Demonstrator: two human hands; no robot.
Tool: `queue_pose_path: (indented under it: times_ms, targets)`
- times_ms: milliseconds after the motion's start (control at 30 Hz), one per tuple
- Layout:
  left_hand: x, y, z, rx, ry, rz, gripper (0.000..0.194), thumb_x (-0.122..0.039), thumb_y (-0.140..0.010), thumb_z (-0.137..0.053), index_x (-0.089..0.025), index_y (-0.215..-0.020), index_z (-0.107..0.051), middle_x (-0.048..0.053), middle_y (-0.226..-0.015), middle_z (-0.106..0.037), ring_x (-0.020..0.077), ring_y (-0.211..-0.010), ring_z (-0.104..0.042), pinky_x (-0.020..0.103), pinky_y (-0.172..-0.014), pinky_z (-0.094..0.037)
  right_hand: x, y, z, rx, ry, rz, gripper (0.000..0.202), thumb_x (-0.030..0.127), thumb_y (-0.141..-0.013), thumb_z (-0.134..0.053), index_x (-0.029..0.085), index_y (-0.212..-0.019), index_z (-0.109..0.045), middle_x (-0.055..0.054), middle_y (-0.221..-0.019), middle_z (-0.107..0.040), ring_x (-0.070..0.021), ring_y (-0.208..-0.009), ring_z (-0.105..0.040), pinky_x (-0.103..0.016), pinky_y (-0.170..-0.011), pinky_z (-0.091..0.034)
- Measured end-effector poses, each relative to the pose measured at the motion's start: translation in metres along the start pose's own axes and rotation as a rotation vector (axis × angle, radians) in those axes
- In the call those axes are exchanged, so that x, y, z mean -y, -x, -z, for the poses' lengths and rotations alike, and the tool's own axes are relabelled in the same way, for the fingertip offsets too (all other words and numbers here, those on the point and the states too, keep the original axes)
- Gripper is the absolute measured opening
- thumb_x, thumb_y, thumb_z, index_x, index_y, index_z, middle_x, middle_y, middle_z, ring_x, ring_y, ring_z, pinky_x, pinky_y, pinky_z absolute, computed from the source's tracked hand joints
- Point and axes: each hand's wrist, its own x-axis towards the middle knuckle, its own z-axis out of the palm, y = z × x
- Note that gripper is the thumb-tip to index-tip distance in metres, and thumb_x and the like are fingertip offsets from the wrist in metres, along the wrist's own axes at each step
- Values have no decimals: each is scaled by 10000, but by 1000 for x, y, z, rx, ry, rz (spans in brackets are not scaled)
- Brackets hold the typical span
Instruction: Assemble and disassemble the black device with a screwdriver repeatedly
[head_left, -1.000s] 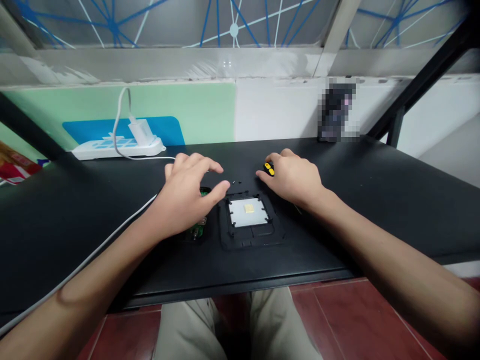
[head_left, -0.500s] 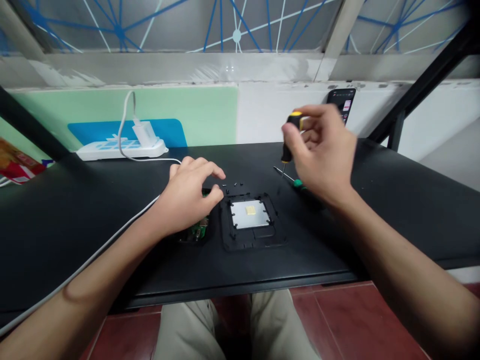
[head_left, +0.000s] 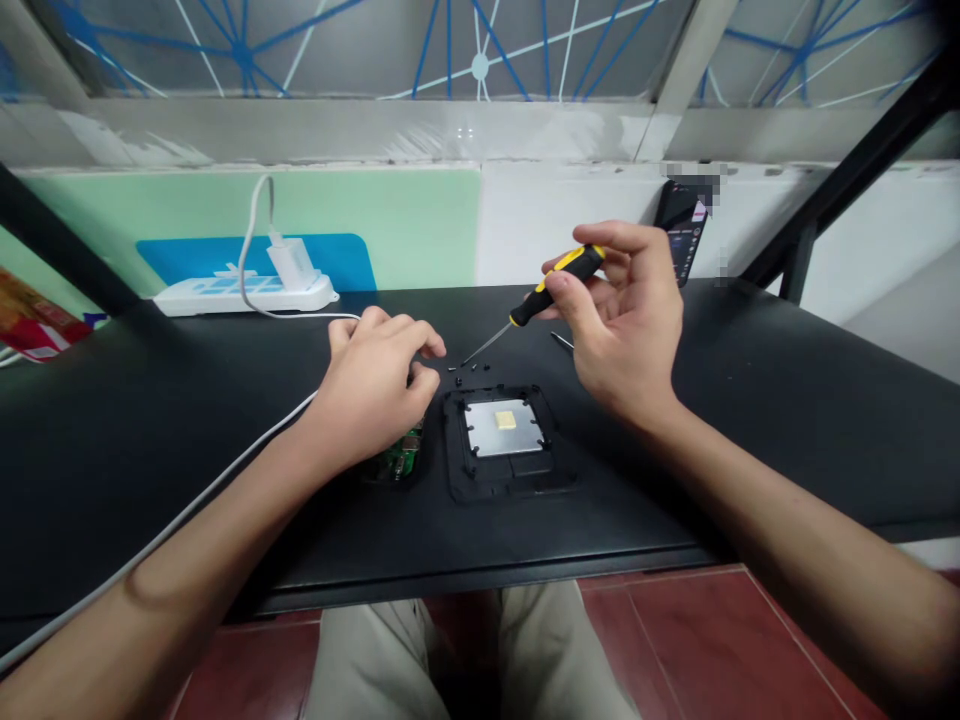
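Note:
My right hand (head_left: pixel 630 315) grips a yellow-and-black screwdriver (head_left: pixel 559 287) by its handle, above the back of the table. Its thin shaft slants down to the left, with the tip among several small screws (head_left: pixel 473 367). My left hand (head_left: pixel 382 385) hovers over a dark housing with a green circuit board (head_left: pixel 405 455), its thumb and fingers bent but apart. That hand hides much of the board. Right of it lies a square black cover (head_left: pixel 514 490) with a metal plate (head_left: pixel 487 438) and a pale yellow pad (head_left: pixel 505 420) inside.
Behind my right hand the shaft of a second screwdriver (head_left: pixel 561 341) shows. A white power strip (head_left: pixel 247 298) with a plugged-in charger (head_left: pixel 292 262) and cable stands at the back left. A phone (head_left: pixel 679 235) leans against the wall. A red packet (head_left: pixel 37 318) lies far left.
The screwdriver has swung from nearly upright to a leftward slant, its tip now at the screws. My right hand has shifted slightly left. My left hand stays nearly where it was.

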Motion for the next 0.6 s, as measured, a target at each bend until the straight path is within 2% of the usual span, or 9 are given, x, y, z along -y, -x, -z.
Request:
queue_pose_path:
  times_ms: [200,367,600]
  targets:
    - [1,0,0,-3,-10,-6,232,-153,-812,-487,-240,-958,-645,37,-952,-716,303,-986,-549,511,-929,-333,1,1,-3,76,-23,-43,416,421,-978,-515,299,-1367,-434,-71,-1262,-657,-221,-1109,-704,-378,-832,-647]
    - [1,0,0,2,-16,-10,227,-161,-819,-488,-251,-959,-641,35,-961,-718,306,-1000,-550,513,-948,-324,3,1,-4,131,32,-95,430,420,-975,-508,303,-1380,-426,-65,-1251,-667,-229,-1102,-712,-391,-824,-652]
    - [1,1,-1,11,-22,-16,217,-172,-822,-487,-254,-962,-630,39,-973,-715,310,-1013,-550,515,-947,-326,1,1,-3,86,17,-44,433,449,-985,-490,306,-1389,-425,-73,-1261,-653,-224,-1097,-708,-372,-809,-650]
